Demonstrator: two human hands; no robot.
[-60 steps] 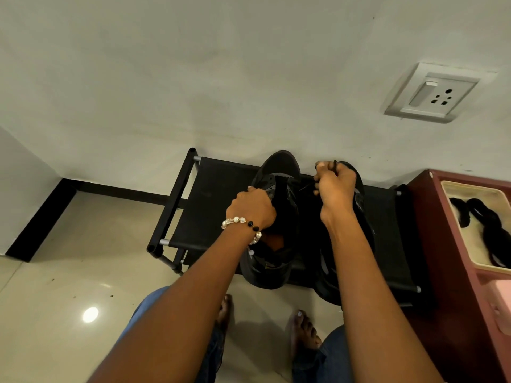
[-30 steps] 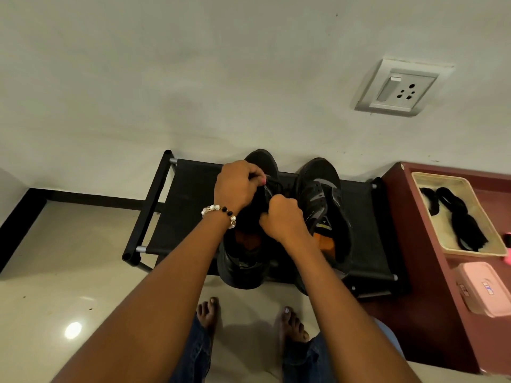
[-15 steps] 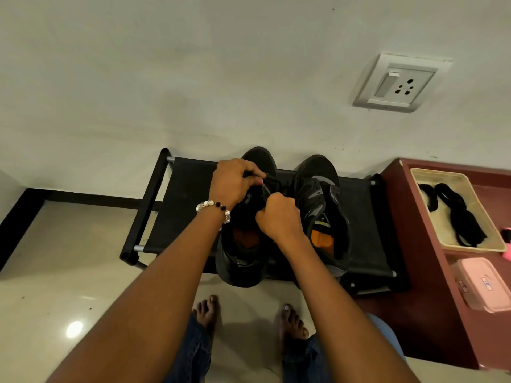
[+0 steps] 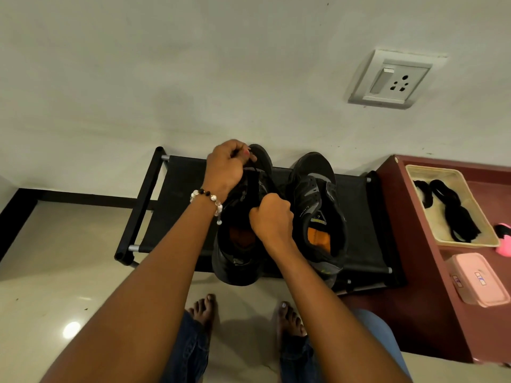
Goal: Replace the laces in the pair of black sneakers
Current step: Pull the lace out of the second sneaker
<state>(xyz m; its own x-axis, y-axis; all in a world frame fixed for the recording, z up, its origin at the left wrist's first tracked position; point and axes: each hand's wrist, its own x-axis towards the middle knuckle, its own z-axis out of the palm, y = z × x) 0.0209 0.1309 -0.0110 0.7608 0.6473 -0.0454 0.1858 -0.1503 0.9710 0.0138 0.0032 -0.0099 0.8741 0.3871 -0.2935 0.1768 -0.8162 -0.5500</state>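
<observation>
right hand moved from right sneaker to left sneaker, gripping lace

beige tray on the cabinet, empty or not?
Not empty: the beige tray on the cabinet holds black laces in a loose pile.

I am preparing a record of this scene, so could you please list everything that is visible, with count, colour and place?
sneakers: two, black with orange insoles, side by side on the rack
lace: one, black, pulled over the left sneaker
rack: one, black, on the floor against the wall
tray: one, beige, on the red cabinet, holding black laces
cabinet: one, dark red, right of the rack
box: one, pink, on the cabinet near the tray
socket: one, white, on the wall
left hand: pinches the lace
right hand: grips the lace
</observation>
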